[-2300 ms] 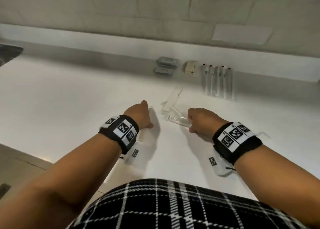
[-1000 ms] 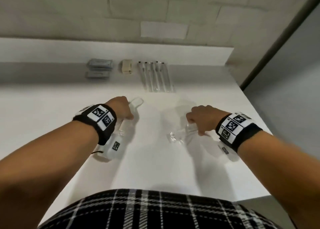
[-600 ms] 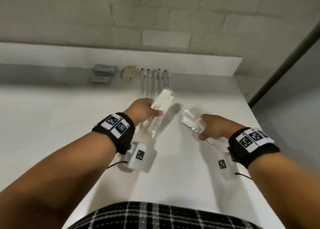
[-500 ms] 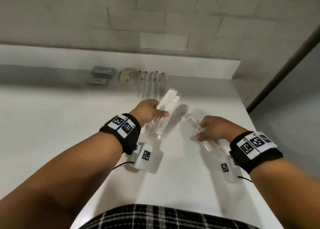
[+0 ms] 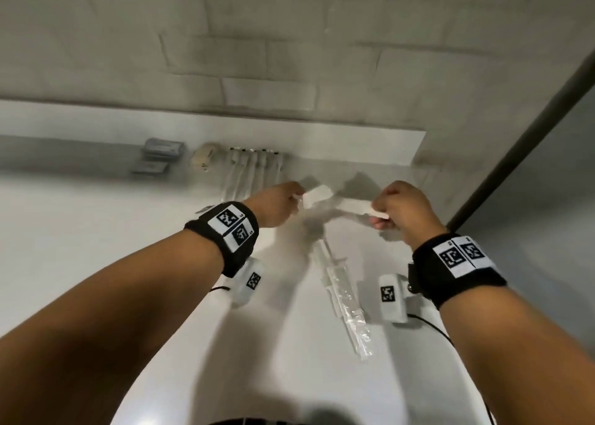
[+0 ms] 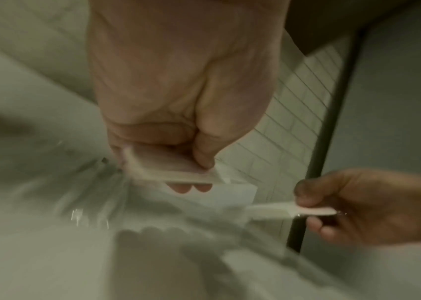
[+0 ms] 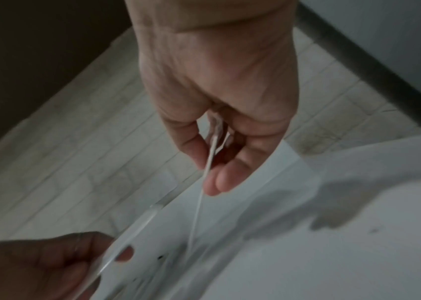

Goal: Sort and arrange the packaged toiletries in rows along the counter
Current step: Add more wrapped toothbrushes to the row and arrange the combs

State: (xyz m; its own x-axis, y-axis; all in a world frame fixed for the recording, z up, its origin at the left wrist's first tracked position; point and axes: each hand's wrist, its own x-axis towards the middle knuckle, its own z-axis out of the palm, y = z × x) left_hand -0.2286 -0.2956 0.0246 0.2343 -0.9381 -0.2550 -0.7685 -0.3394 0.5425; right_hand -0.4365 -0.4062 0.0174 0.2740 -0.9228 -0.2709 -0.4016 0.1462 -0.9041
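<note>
My left hand (image 5: 294, 199) pinches one white flat packet (image 5: 317, 196) above the counter, thumb on top in the left wrist view (image 6: 178, 174). My right hand (image 5: 378, 213) pinches a second white flat packet (image 5: 357, 207), seen edge-on in the right wrist view (image 7: 211, 152). The two packets nearly meet in front of the back ledge. A long clear packet (image 5: 344, 292) lies on the white counter (image 5: 128, 263) between my wrists, touched by neither hand. A row of several clear toothbrush packets (image 5: 254, 170) lies at the back.
Two grey packets (image 5: 161, 156) and a beige item (image 5: 204, 159) lie at the back, left of the toothbrush row. The counter's right edge (image 5: 450, 344) runs close to my right arm, with a dark post (image 5: 515, 144) beyond it.
Both hands moved toward the back ledge. The clear packet that my right hand held now lies on the counter, and that hand now pinches a white packet beside the left hand's.
</note>
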